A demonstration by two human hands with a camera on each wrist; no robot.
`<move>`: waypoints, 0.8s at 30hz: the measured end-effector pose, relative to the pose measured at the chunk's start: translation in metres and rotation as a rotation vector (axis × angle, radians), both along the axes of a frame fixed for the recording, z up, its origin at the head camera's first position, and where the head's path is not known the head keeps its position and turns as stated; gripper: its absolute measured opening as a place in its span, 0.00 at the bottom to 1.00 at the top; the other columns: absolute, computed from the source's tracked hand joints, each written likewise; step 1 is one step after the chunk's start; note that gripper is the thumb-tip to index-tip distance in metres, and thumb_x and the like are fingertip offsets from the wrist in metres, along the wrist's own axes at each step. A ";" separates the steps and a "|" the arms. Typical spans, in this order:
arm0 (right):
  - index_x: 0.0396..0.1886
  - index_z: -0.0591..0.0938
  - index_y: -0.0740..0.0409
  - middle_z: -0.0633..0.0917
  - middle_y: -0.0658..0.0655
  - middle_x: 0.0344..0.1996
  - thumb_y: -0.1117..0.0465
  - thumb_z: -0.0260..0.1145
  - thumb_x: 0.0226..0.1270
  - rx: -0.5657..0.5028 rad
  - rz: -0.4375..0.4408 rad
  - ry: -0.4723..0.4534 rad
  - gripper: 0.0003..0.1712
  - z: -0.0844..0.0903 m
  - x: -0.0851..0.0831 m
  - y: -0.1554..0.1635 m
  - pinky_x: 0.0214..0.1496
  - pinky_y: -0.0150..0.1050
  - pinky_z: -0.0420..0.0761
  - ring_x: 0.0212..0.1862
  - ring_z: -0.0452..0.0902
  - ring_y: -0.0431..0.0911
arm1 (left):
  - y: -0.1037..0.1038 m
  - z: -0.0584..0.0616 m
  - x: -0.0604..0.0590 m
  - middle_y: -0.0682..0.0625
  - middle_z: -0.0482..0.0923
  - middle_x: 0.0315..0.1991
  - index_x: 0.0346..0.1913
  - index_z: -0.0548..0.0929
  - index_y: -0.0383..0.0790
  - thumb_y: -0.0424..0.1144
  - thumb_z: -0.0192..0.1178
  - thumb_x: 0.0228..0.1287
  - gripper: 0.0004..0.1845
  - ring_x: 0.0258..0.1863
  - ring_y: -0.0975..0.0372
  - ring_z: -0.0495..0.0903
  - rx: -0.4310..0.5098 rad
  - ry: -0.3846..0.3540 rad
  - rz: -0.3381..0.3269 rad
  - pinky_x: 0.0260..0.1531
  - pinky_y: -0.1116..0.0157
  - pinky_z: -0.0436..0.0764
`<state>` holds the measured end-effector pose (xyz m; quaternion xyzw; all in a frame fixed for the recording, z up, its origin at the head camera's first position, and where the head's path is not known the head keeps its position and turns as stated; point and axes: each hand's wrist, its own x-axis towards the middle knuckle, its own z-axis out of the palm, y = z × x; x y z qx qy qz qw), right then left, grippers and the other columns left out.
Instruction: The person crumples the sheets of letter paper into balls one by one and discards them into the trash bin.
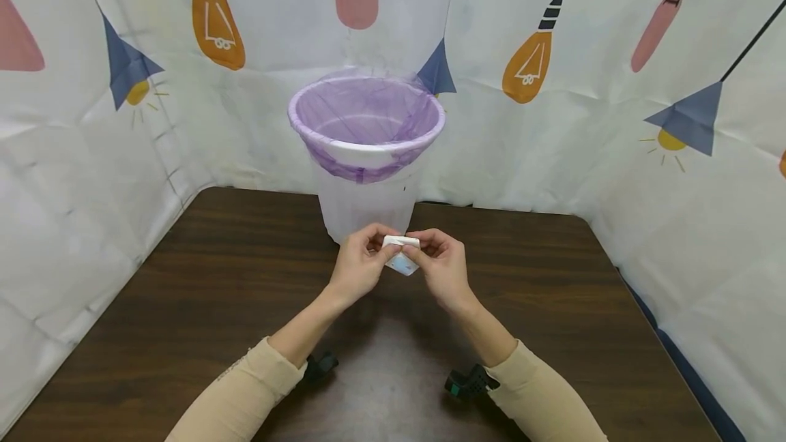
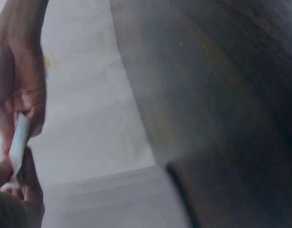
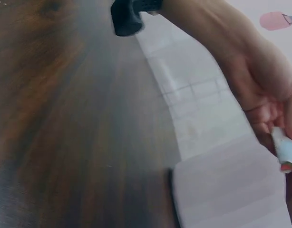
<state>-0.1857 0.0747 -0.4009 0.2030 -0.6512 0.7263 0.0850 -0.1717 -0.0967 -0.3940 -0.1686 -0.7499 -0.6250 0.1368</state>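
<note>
A small, flat packet (image 1: 402,264), white along the top and pale blue below, is held up between both hands above the table. My left hand (image 1: 358,261) pinches its left side between thumb and fingers. On the right side, my right hand (image 1: 445,270) pinches it the same way, thumbs close together. The left wrist view shows the packet (image 2: 18,142) edge-on between the two hands. At the edge of the right wrist view, the packet (image 3: 286,148) is partly cut off and shows a little red and green. What it contains cannot be seen.
Just beyond the hands stands a translucent white bin (image 1: 368,203), lined with a purple bag (image 1: 387,172) folded over its rim. The dark wooden table (image 1: 184,333) is bordered by white cloth (image 1: 258,121) printed with lamps and bulbs. Black wrist cameras (image 1: 469,382) sit below the forearms.
</note>
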 end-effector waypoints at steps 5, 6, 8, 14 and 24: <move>0.43 0.85 0.74 0.87 0.64 0.34 0.75 0.73 0.64 0.024 0.016 -0.022 0.09 -0.001 -0.003 0.003 0.31 0.31 0.79 0.32 0.80 0.43 | -0.005 -0.002 -0.004 0.44 0.83 0.36 0.47 0.85 0.33 0.30 0.67 0.70 0.07 0.33 0.54 0.78 0.008 -0.047 -0.073 0.29 0.67 0.77; 0.44 0.85 0.74 0.87 0.64 0.35 0.74 0.73 0.64 0.034 0.025 -0.030 0.10 -0.001 -0.003 0.004 0.32 0.31 0.79 0.32 0.80 0.44 | -0.007 -0.004 -0.004 0.46 0.83 0.37 0.48 0.86 0.34 0.31 0.67 0.70 0.07 0.34 0.55 0.79 0.005 -0.062 -0.092 0.29 0.66 0.77; 0.45 0.85 0.73 0.87 0.63 0.36 0.73 0.73 0.64 0.052 0.043 -0.039 0.11 -0.002 -0.002 0.006 0.33 0.31 0.80 0.33 0.80 0.44 | -0.010 -0.005 -0.003 0.45 0.84 0.39 0.49 0.86 0.35 0.33 0.67 0.70 0.09 0.35 0.55 0.80 0.002 -0.098 -0.119 0.30 0.65 0.79; 0.46 0.85 0.73 0.87 0.63 0.36 0.73 0.73 0.65 0.050 0.076 -0.026 0.11 -0.003 0.001 0.011 0.34 0.32 0.82 0.35 0.81 0.44 | -0.013 -0.002 0.000 0.46 0.85 0.43 0.51 0.87 0.36 0.38 0.67 0.72 0.11 0.40 0.55 0.84 0.002 -0.172 -0.152 0.38 0.63 0.82; 0.46 0.86 0.71 0.88 0.66 0.35 0.73 0.73 0.64 0.064 0.052 0.055 0.11 -0.001 0.005 0.006 0.34 0.33 0.82 0.35 0.83 0.45 | -0.012 0.005 0.005 0.47 0.85 0.36 0.45 0.88 0.35 0.35 0.67 0.71 0.06 0.33 0.56 0.82 -0.042 -0.022 -0.052 0.32 0.62 0.82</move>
